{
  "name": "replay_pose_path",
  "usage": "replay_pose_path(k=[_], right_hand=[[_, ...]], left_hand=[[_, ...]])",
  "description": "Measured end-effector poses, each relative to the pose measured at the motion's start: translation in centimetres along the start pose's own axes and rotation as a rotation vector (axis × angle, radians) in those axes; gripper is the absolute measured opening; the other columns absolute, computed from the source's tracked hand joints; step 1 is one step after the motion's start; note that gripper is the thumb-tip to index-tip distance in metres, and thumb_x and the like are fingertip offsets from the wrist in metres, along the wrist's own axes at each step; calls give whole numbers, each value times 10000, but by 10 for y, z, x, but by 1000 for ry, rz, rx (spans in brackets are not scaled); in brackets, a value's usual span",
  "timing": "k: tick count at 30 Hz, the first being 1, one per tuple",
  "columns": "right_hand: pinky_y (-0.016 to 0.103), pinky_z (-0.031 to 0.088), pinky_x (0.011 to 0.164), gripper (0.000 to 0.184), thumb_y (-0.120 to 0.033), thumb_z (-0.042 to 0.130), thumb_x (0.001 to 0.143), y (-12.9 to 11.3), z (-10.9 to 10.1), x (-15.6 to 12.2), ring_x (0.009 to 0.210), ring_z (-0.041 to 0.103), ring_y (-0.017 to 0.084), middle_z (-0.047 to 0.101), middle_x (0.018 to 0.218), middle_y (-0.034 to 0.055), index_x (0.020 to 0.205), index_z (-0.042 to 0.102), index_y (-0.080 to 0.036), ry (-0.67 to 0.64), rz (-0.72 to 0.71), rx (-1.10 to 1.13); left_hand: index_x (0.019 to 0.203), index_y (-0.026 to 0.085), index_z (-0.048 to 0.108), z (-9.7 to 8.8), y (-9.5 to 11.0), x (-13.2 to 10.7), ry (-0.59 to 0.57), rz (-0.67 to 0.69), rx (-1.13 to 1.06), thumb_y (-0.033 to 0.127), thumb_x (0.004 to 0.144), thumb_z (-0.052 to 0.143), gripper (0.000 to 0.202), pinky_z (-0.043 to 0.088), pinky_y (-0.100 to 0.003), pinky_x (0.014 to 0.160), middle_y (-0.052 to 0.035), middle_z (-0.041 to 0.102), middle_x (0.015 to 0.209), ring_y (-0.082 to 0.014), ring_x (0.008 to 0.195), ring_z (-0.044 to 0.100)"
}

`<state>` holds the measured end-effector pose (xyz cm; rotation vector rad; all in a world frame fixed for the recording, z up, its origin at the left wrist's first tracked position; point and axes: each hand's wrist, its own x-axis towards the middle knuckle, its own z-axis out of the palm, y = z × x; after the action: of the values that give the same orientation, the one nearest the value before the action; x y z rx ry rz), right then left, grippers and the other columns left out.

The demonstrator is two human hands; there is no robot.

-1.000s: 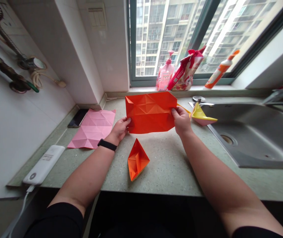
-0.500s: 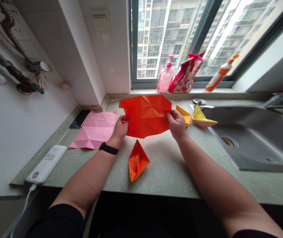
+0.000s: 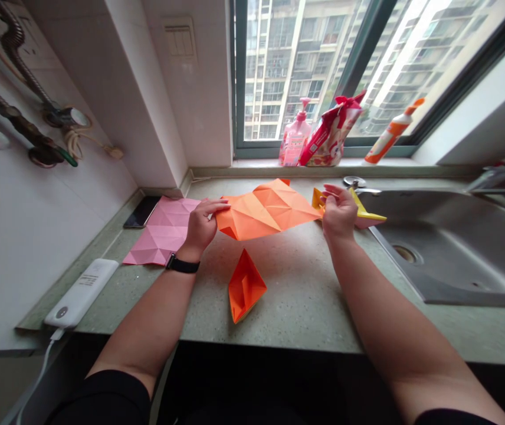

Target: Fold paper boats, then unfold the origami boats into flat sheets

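A creased orange paper sheet (image 3: 266,209) is stretched nearly flat just above the counter between both hands. My left hand (image 3: 200,224), with a black band at the wrist, pinches its left edge. My right hand (image 3: 339,211) pinches its right edge, with some fingers spread. A folded orange paper boat (image 3: 244,285) lies on the counter in front of the sheet. Behind my right hand sit a small yellow folded piece (image 3: 318,198) and a yellow and pink paper boat (image 3: 366,212).
A creased pink sheet (image 3: 164,231) and a dark phone (image 3: 140,211) lie at the left. A white power bank (image 3: 81,293) with its cable sits at the counter's left edge. A steel sink (image 3: 456,248) fills the right. Bottles and a red bag (image 3: 331,133) stand on the windowsill.
The orange sheet was held upright facing me; it has been tipped down to nearly flat and pulled wider, with both hands moving apart.
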<state>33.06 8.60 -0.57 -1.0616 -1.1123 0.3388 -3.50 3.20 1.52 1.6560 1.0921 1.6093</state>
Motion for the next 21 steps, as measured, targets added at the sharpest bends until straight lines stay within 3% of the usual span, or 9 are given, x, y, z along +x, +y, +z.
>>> replay_pose_path(k=[3, 5, 7, 9, 12, 16, 21], right_hand=[[464, 610, 988, 222, -301, 571, 982, -8, -1, 0, 1038, 727, 233, 744, 1097, 71, 1132, 730, -259, 145, -98, -24], [478, 611, 999, 203, -281, 562, 996, -17, 1, -8, 1028, 735, 244, 756, 1049, 70, 1088, 740, -249, 79, -208, -112], [482, 617, 996, 196, -267, 569, 1006, -25, 9, -23, 1005, 745, 257, 777, 1016, 73, 1040, 760, -243, -131, -302, -217], [471, 630, 984, 212, -260, 583, 1014, -27, 20, -42, 1020, 759, 267, 803, 1066, 82, 1067, 788, -255, -439, -351, -319], [491, 613, 1079, 256, -293, 634, 1023, -18, 39, -66, 1222, 740, 304, 785, 1293, 103, 1215, 802, -281, -802, -369, -471], [546, 518, 1224, 391, -353, 722, 1002, -1, 52, -76, 1450, 619, 358, 678, 1516, 140, 1378, 766, -258, -1008, -318, -634], [583, 402, 1307, 449, -425, 686, 1040, 3, 50, -73, 1517, 561, 360, 613, 1605, 133, 1467, 722, -293, -1128, -271, -703]], left_hand=[[979, 314, 903, 1, -12, -4, -176, -1, 229, 99, 870, 711, 308, 430, -539, 1273, -62, 831, 1231, -326, 1276, 700], [993, 299, 903, 3, -20, -8, -311, -27, 415, 59, 873, 643, 374, 468, -515, 1259, -49, 831, 1256, -303, 1286, 714], [1058, 276, 896, 5, -24, -11, -439, -37, 567, 6, 864, 563, 470, 490, -447, 1253, -32, 824, 1297, -261, 1317, 716], [1145, 258, 876, 7, -24, -13, -533, -37, 664, -21, 868, 512, 536, 514, -384, 1227, -27, 817, 1325, -230, 1318, 722], [1224, 221, 840, 12, -21, -15, -566, -23, 759, 41, 960, 504, 464, 546, -361, 1178, -61, 818, 1317, -234, 1268, 744], [1319, 186, 783, 22, -20, -18, -622, 70, 829, 235, 1059, 562, 345, 502, -396, 1234, -109, 765, 1410, -269, 1348, 691], [1431, 202, 712, 28, -20, -21, -711, 57, 928, 420, 1044, 645, 450, 442, -427, 1291, -145, 630, 1584, -305, 1487, 580]])
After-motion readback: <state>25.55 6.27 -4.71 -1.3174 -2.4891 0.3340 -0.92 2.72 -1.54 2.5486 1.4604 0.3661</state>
